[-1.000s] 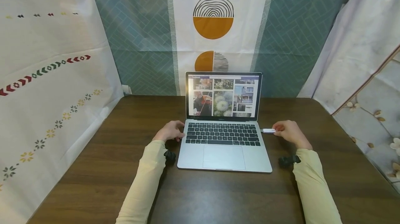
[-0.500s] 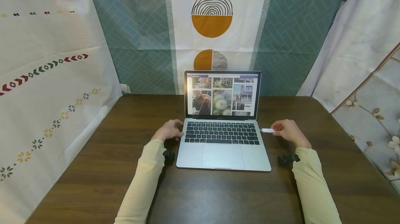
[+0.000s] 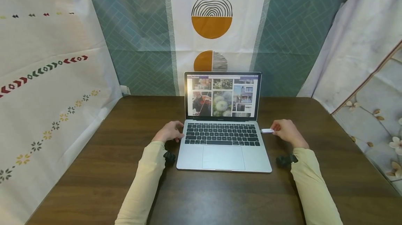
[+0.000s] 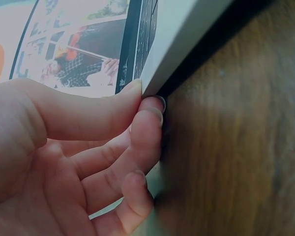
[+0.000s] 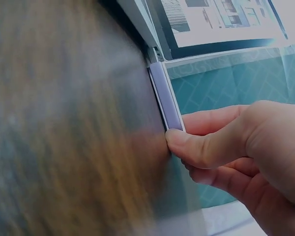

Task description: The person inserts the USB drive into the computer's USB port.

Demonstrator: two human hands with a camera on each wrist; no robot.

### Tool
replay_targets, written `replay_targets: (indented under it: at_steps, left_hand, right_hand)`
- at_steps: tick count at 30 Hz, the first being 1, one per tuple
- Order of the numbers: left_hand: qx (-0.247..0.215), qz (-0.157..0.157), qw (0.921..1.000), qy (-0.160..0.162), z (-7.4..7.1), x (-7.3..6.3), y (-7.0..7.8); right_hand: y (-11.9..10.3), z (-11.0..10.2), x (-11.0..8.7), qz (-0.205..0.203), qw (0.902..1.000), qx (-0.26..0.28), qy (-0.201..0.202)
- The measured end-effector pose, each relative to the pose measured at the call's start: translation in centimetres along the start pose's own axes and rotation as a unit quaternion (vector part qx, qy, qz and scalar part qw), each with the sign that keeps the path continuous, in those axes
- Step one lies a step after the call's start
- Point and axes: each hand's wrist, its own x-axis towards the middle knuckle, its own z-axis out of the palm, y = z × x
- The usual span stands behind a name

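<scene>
Head view: right hand (image 3: 289, 133), grip on white stick (image 3: 267, 131), held end hidden; left hand (image 3: 169, 132), grip on laptop (image 3: 222, 127).

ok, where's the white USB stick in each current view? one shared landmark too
Head: white USB stick right of centre, between the laptop's right edge and the right hand.
Left wrist: not in it.
Right wrist: upper middle, slanting from the laptop's edge down to the thumb tip; looks pale violet here.
Shared landmark: the lit laptop screen, upper left in left wrist, upper right in right wrist.
</scene>
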Motion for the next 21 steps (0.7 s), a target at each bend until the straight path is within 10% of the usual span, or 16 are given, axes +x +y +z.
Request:
replay_targets:
  at_steps: [21]
  left_hand:
    - [0.000, -0.009, 1.0000, 0.003, 0.2, -0.1, 0.2]
  right_hand:
    - [0.9, 0.0, 0.1, -0.006, 0.9998, 0.015, -0.012]
